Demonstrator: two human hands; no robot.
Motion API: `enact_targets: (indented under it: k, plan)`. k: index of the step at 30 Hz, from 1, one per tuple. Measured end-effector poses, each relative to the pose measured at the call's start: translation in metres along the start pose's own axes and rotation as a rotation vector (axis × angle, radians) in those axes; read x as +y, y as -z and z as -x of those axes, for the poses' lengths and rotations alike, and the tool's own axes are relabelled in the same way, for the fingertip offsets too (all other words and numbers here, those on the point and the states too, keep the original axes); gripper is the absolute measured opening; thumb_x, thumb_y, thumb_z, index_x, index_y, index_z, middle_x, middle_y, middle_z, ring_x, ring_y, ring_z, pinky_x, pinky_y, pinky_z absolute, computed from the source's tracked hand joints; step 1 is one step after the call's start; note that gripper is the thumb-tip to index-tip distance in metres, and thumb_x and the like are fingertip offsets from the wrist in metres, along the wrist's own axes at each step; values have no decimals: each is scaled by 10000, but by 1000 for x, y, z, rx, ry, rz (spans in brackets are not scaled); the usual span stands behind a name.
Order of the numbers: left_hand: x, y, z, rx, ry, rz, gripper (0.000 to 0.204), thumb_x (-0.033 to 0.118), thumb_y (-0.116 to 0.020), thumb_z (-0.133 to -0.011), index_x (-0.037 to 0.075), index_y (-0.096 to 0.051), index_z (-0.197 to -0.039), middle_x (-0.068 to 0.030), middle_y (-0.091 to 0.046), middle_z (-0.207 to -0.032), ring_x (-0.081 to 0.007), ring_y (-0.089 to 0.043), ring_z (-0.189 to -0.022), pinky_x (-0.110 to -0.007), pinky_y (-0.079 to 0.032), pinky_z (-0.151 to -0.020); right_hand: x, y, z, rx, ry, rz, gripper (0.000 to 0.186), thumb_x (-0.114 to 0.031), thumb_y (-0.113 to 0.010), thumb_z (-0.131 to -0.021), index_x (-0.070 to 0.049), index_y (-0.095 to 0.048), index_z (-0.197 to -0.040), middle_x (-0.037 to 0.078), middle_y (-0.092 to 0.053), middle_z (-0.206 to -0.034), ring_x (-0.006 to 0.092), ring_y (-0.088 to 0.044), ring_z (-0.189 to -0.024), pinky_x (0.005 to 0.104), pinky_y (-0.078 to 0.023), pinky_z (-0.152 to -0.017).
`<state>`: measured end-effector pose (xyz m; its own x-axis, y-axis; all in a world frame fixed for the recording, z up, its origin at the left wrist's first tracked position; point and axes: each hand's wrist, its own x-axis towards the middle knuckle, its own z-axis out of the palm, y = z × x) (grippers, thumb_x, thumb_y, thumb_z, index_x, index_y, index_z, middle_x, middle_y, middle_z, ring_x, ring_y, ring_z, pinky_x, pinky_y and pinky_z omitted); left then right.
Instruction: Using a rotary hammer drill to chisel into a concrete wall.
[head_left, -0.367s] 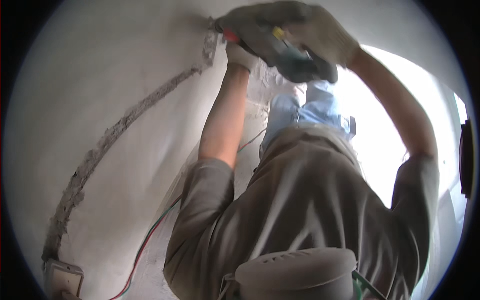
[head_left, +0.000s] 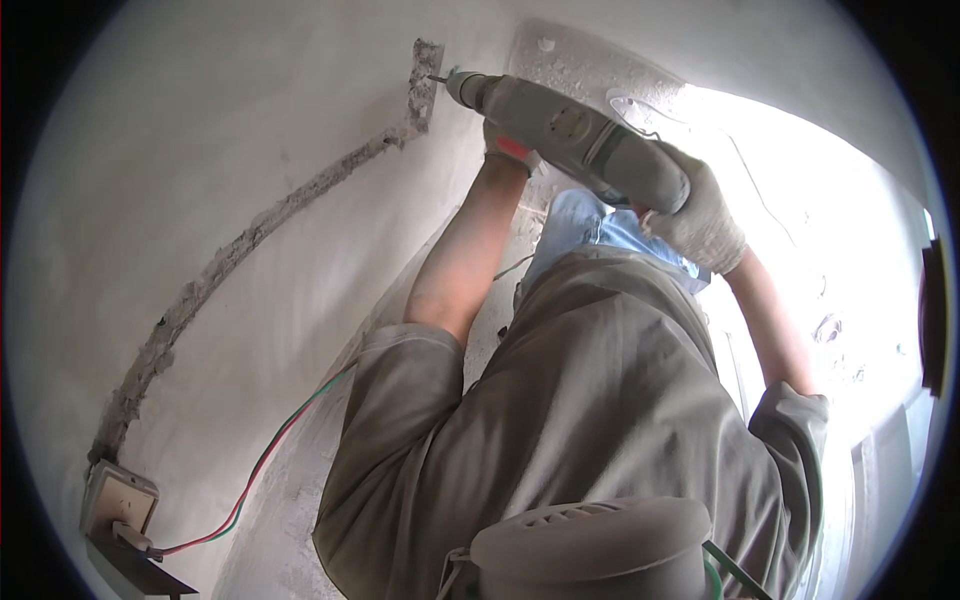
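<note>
Gripped the drill [head_left: 575, 138] in the fingers of the right hand [head_left: 697, 208]; had the left hand [head_left: 507, 147] under its front, finger closure too hidden to tell. Seemed poised for drilling, bit [head_left: 438, 79] by the rough groove [head_left: 262, 226] at its upper end; called for steady aim.

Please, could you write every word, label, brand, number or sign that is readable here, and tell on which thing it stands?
None can be read: the dusty grey elongated power drill, the pale rectangular wall socket and the grey rounded breathing mask show no legible lettering.
</note>
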<state>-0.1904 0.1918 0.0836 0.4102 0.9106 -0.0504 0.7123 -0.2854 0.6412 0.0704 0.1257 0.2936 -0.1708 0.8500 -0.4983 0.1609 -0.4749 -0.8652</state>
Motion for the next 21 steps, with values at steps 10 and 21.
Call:
enact_targets:
  k: [10,21]
  plan:
    - [-85,20,10,-77,492,1839,449,349,-382,-1024,87,-431,-1385,-110,-516,-1368,-265,-463,-1306,-447,-386,-1092,20,-71,-20,92,68,17,574,-211,-741,-629,24,-614,-1136,215,-693,-906,325,-696,-887,379,-545,-791]
    - [-23,25,6,74,616,1569,445,318,-365,-1033,86,-415,-1409,-100,-533,-1366,-230,-509,-1266,-382,-415,-1069,29,-78,13,192,-3,-162,419,-109,-681,-669,31,-630,-1061,117,-699,-852,189,-671,-798,311,-529,-750]
